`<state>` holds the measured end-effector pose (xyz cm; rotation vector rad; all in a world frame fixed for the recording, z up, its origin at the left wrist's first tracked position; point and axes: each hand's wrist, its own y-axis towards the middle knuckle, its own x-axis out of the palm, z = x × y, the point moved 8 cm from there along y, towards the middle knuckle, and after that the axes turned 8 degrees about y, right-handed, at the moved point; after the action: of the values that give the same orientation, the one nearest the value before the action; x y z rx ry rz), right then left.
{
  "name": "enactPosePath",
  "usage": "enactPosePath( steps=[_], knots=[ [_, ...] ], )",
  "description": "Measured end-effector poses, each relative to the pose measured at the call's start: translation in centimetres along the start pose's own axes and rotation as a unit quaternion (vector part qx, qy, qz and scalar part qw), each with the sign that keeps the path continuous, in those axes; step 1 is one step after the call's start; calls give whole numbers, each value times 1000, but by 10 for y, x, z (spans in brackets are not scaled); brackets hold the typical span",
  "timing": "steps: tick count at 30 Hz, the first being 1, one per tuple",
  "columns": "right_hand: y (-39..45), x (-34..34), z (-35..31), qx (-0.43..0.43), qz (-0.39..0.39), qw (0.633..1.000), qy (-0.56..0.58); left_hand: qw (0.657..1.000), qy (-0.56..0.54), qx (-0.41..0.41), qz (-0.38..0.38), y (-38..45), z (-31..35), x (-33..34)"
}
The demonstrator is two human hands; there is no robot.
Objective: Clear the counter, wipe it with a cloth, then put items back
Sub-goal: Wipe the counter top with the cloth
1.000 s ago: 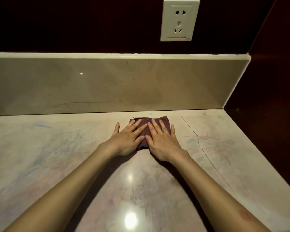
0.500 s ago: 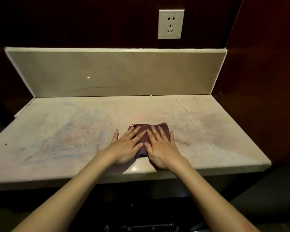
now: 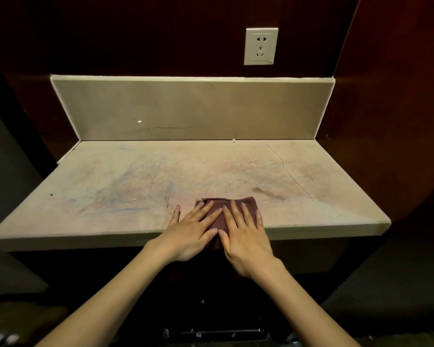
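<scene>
No brand, label or legible writing shows; the white wall socket [image 3: 261,46] above the backsplash [image 3: 186,108] has a small mark at its lower right corner, too small to read. The cloth [image 3: 227,206] is a folded, dark maroon-brown square with a soft, towel-like nap and a slightly rumpled far edge. It lies at the front edge of the pale stone counter [image 3: 110,186], a little right of centre, its near part hidden under the hands. The left hand [image 3: 191,231] and right hand [image 3: 246,236] lie flat on it side by side, fingers straight and slightly spread, pressing down rather than pinching; the left thumb rests on bare stone. The countertop bears faint blue and reddish scribble-like streaks, a brownish smear to the right of the cloth, and a thin crack running diagonally on its right side.
</scene>
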<state>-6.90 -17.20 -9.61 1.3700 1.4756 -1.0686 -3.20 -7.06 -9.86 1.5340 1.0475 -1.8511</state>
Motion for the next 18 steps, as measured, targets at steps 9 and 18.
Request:
enactPosePath(
  steps=[9, 18],
  knots=[
    [53, -2, -6, 10, -50, 998, 29, 1000, 21, 6, -19, 35, -31, -12],
    [136, -5, -8, 33, -43, 998, 35, 999, 41, 18, -24, 99, -80, -35]
  ],
)
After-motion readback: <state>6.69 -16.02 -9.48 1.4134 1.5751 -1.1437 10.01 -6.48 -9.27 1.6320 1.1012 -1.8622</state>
